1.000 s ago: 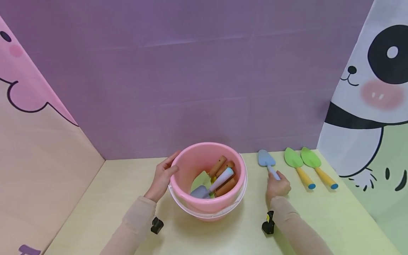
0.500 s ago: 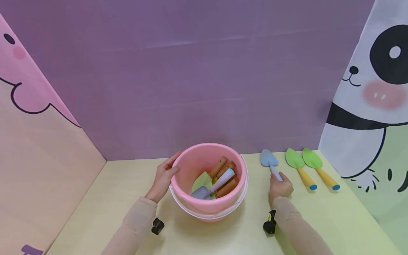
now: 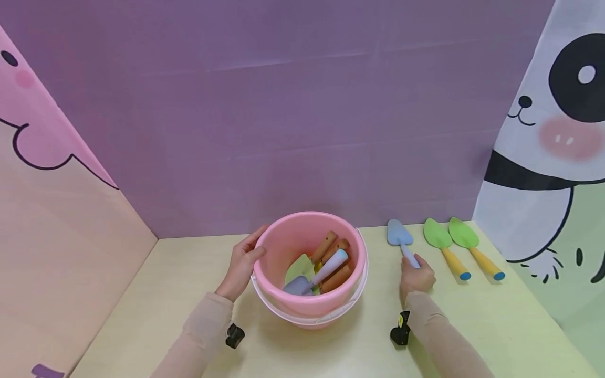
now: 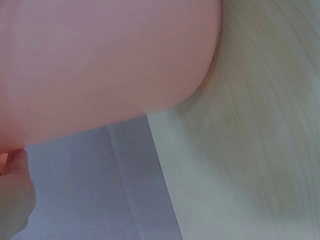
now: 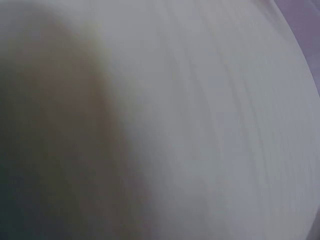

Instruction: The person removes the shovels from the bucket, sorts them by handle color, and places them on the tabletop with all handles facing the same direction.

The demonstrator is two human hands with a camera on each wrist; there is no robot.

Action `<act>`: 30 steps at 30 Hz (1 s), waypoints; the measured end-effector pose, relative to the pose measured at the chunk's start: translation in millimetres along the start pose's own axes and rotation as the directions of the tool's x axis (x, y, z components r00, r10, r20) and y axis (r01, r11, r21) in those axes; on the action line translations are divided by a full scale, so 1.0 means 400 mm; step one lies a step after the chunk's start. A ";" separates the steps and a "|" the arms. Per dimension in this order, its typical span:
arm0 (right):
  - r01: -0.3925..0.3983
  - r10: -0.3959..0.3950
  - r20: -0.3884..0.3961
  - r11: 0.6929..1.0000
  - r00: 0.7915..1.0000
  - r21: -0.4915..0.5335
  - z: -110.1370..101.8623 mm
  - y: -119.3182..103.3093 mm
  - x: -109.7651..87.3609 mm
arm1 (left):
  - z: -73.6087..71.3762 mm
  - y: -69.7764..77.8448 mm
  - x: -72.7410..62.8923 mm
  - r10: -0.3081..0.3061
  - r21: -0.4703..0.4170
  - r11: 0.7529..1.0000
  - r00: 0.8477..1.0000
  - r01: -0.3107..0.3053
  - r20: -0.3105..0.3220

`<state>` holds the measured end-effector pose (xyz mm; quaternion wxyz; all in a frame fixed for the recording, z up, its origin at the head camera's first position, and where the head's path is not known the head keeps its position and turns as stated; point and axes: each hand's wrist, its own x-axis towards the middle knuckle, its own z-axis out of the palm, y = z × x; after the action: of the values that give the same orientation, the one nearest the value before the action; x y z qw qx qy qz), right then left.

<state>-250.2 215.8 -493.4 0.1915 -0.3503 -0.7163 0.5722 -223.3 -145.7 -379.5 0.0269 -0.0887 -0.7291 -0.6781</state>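
My left hand [image 3: 242, 265] grips the left rim of a pink bucket [image 3: 307, 306], thumb over the edge and fingers along the outside. In the left wrist view the bucket's side [image 4: 110, 60] fills the upper left, with part of my hand [image 4: 15, 195] at its rim. Inside the bucket lie a toy trowel with a lilac handle [image 3: 329, 266], several brown handles [image 3: 324, 247] and a pale green piece [image 3: 299, 269]. To the right, my right hand [image 3: 417, 275] holds a small blue trowel [image 3: 399, 233] by its lilac handle, blade pointing away. The right wrist view shows mostly blurred tabletop.
Two green toy trowels [image 3: 437, 234] with yellow handles lie side by side right of my right hand. A white bucket handle [image 3: 309, 319] hangs along the bucket's front. The purple backdrop [image 3: 302, 131] rises at the table's [image 3: 189, 262] far edge, with printed panels on both sides.
The view shifts slightly, moving everything a little right in the picture. Both hands keep the same holds on the bucket and the blue trowel.
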 end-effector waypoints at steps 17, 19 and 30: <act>0.035 -0.034 0.062 0.999 0.998 -0.012 -0.017 0.022 0.002 | 0.003 -0.002 -0.005 0.014 -0.012 1.000 1.000 -0.014 0.000; 0.050 -0.049 0.079 0.999 0.996 -0.016 -0.021 0.025 0.003 | 0.003 -0.003 -0.005 0.013 -0.020 1.000 1.000 -0.014 -0.003; 0.104 -0.104 0.120 0.995 0.987 0.007 -0.041 0.022 -0.008 | 0.001 -0.004 0.001 0.025 -0.021 0.999 1.000 -0.025 0.011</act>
<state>-234.3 225.8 -496.9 0.1779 -0.2772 -0.7436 0.5819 -223.9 -145.2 -381.2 0.0303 -0.1022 -0.7210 -0.6847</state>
